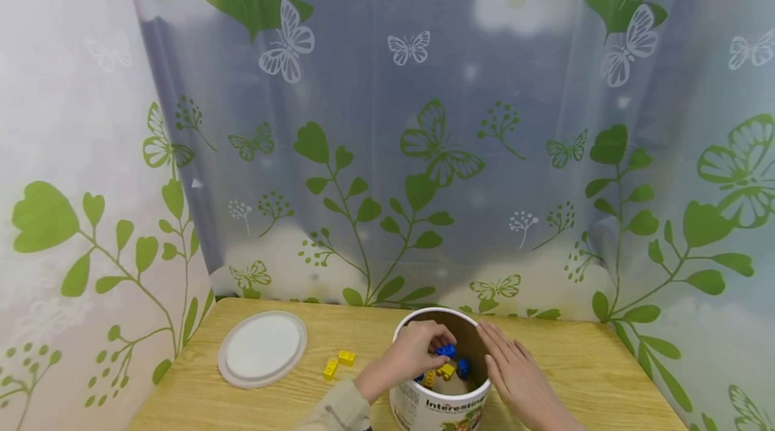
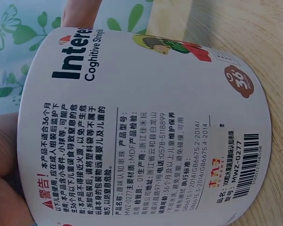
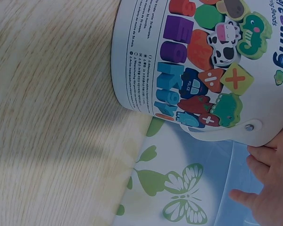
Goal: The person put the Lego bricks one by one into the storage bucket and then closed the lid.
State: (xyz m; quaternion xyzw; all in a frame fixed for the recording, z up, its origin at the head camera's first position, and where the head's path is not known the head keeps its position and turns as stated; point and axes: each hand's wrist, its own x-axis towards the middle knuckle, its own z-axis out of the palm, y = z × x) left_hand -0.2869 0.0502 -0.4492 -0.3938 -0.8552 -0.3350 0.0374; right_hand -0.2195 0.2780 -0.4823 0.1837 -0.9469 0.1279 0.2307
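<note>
A white printed bucket (image 1: 407, 406) stands on the table, its top uncovered. My left hand (image 1: 413, 350) reaches in over the rim, fingers and thumb pinching a blue building brick (image 1: 446, 350). Below it in the bucket lie a yellow brick (image 1: 446, 371), another yellow brick (image 1: 429, 379) and a blue brick (image 1: 463, 368). With fingers straight, my right hand (image 1: 518, 374) rests against the bucket's right rim. The left wrist view is mostly the bucket's label side (image 2: 151, 122); in the right wrist view the right hand (image 3: 271, 183) shows at the bucket's top edge.
Left of the bucket, two yellow bricks (image 1: 338, 364) lie on the wooden table (image 1: 363, 323). Farther left is a round white lid (image 1: 262, 349). A curtain (image 1: 375, 216) printed with leaves and butterflies hangs behind the table's back edge.
</note>
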